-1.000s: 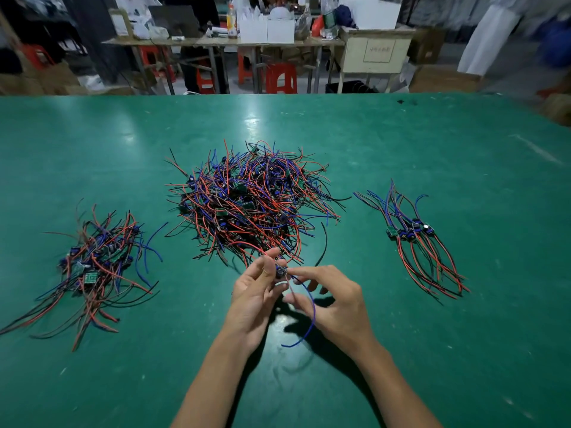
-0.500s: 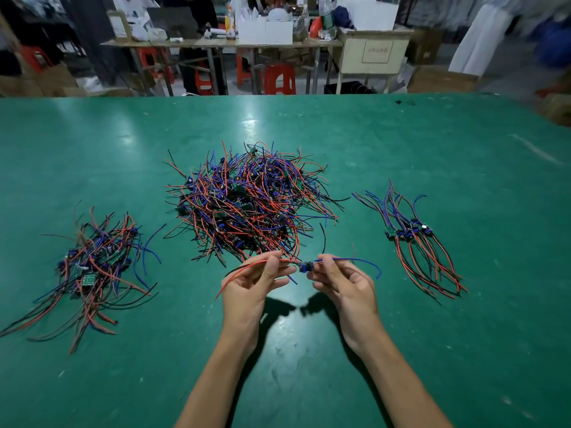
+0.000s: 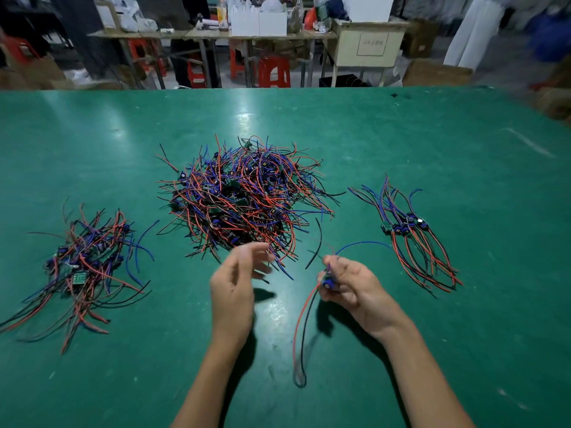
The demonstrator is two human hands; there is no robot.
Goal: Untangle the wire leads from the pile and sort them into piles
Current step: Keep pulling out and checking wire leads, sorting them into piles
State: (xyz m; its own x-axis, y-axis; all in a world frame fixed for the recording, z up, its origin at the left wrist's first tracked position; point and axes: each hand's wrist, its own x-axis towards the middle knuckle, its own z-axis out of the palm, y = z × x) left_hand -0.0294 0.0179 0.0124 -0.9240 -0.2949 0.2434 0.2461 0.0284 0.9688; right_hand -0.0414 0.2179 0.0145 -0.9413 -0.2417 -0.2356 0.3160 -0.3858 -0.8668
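Note:
A big tangled pile of red, blue and black wire leads [image 3: 244, 196] lies mid-table. A loose sorted pile [image 3: 83, 267] sits at the left, and a neat pile [image 3: 411, 233] lies at the right with its leads side by side. My right hand [image 3: 349, 285] grips one wire lead [image 3: 301, 329] by its small blue part; red and black wires hang down to the table and a blue wire sticks up to the right. My left hand [image 3: 238, 282] is blurred, fingers apart and holding nothing, just in front of the big pile.
The green table [image 3: 432, 134] stretches wide around the piles, its far edge at the top. Beyond it stand work benches, white boxes and red stools [image 3: 273, 72].
My left hand has let go of the lead and opened. The right hand has moved right and down with the lead, whose red and black wires now dangle to the table.

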